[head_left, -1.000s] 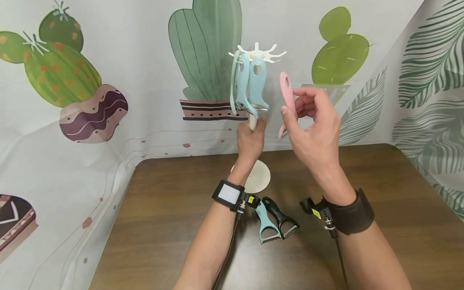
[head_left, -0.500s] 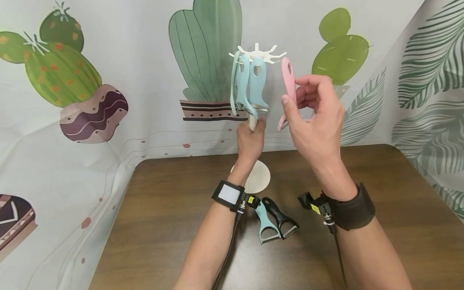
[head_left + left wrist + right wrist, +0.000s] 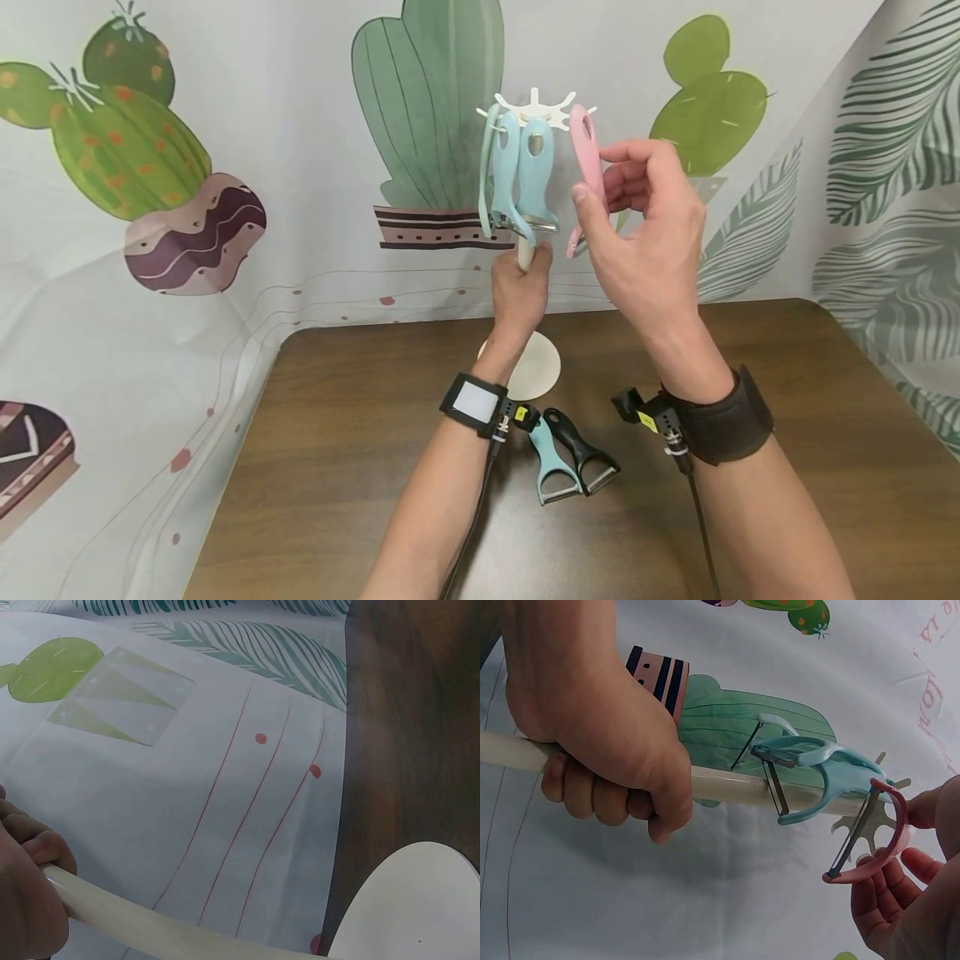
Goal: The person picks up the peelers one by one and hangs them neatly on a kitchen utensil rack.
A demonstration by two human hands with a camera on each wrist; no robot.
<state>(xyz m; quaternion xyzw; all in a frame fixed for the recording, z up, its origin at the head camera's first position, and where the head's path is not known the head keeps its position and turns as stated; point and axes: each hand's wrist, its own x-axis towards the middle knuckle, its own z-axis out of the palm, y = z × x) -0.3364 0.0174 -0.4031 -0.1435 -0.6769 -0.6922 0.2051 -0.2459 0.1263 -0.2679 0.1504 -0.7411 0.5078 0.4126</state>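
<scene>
My left hand (image 3: 521, 287) grips the pole (image 3: 735, 784) of a cream stand, whose round base (image 3: 536, 367) rests on the table. Around its top spreads a ring of white hooks (image 3: 534, 107). Two light blue peelers (image 3: 535, 179) hang from these hooks, along with a pale green one (image 3: 487, 171) seen edge-on. My right hand (image 3: 652, 221) pinches a pink peeler (image 3: 587, 154) by its handle, blade end down. The handle's hole is level with a hook tip on the right; whether the hook passes through it, I cannot tell.
A light blue peeler (image 3: 553, 462) and a black peeler (image 3: 579, 446) lie side by side on the brown table (image 3: 337, 467), in front of the base. Behind the table hangs a cactus-print cloth (image 3: 315, 167). Cables run from both wrist cameras.
My right hand has raised the pink peeler and brought it a little leftward, up to the hooks. The left hand stays on the pole, and the hanging peelers look the same.
</scene>
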